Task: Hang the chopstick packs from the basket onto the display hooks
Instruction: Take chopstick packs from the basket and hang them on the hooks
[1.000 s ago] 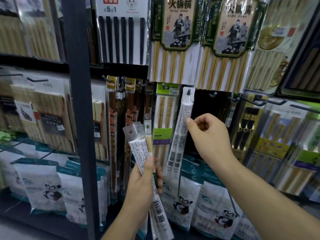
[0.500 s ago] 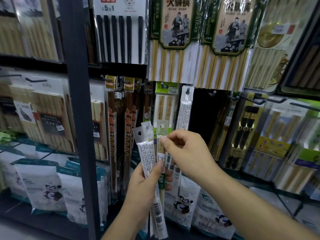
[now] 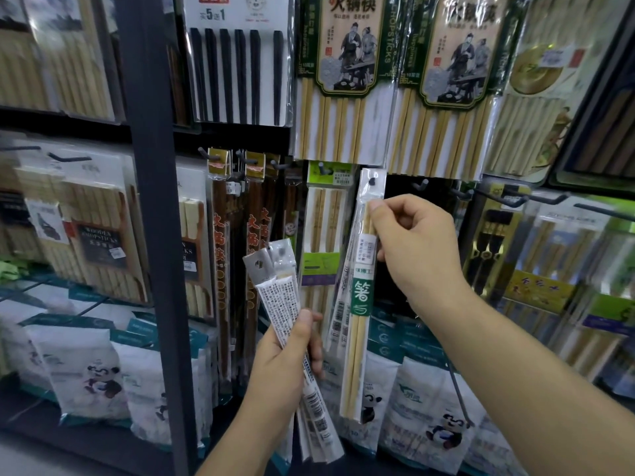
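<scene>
My left hand [image 3: 285, 359] is nearest, low in view, fingers clenched round a small bundle of chopstick packs [image 3: 292, 324]. The bundle fans up and to the left above my thumb, white printed backs showing, barcoded ends sticking out below my palm. Exact count unclear; at least two hang tabs show at the top.

Up and to the right of that grip, my right hand [image 3: 415, 249] pinches a single pack [image 3: 360, 304] near its upper end, thumb on the front. This pack hangs roughly upright below my fingers, pale sticks inside, green label band below the grip. Its clear tab sits above my thumb, and the tab's hole lies at a display hook [image 3: 371, 182]; whether the hook passes fully through, I cannot tell.

Just behind and left of the held pack: another narrow pack with barcodes, then a green-topped pack [image 3: 321, 235] on the board.

Right of my right hand, bare hooks [image 3: 421, 185]. Above, large bamboo sets [image 3: 347, 80]. Below both hands, white panda bags [image 3: 436, 424].
</scene>
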`<state>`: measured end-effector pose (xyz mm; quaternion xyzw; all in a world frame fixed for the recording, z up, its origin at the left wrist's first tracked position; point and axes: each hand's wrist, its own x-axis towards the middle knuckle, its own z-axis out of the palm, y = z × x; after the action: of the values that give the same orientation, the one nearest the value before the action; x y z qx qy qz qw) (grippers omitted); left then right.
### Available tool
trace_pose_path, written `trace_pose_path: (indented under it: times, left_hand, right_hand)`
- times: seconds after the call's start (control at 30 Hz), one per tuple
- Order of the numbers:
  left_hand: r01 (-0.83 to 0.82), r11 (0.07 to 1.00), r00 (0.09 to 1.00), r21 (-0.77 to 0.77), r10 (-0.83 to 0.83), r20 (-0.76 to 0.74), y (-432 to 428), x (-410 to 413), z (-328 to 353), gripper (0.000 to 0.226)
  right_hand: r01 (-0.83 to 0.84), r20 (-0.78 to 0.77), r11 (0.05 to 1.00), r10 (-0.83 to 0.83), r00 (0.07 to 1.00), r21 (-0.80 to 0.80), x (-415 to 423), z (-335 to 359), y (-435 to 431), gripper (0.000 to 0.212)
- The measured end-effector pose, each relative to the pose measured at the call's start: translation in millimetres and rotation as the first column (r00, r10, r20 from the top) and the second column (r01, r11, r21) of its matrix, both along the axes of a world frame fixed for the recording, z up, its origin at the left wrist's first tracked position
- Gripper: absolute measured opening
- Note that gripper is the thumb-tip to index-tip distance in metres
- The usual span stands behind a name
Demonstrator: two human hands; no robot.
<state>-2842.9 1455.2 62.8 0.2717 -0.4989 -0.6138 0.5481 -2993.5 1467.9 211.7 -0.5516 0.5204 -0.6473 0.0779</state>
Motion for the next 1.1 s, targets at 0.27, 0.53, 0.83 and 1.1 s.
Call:
trace_pose_path:
  times: [0.27, 0.53, 0.83, 1.1]
  left_hand:
    - [0.007, 0.999, 1.000, -0.032, -0.007, 0.022, -2, -2, -4, 0.037]
    - [0.051, 0.998, 0.997, -0.029, -0.052, -0.065, -2, -1, -5, 0.066]
    - [0.059, 0.998, 0.997, 0.009, -0.059, -0.054, -3, 0, -5, 0.045]
    - [0.024, 1.000, 0.999, 0.007, -0.024, -0.044, 2, 0, 0, 0.034]
  right_hand:
    - [0.016, 0.033, 1.000, -0.017, 0.999, 0.023, -4, 2, -8, 0.027]
    - [0.012, 0.039, 1.000, -0.013, 0.999, 0.025, -3, 9, -11, 0.027]
    - [0.091, 0.007, 0.990, -0.093, 0.996, 0.105, -11, -6, -5, 0.031]
    - [0.038, -0.222, 0.989, -0.006, 0.975, 0.140, 6, -34, 17, 0.020]
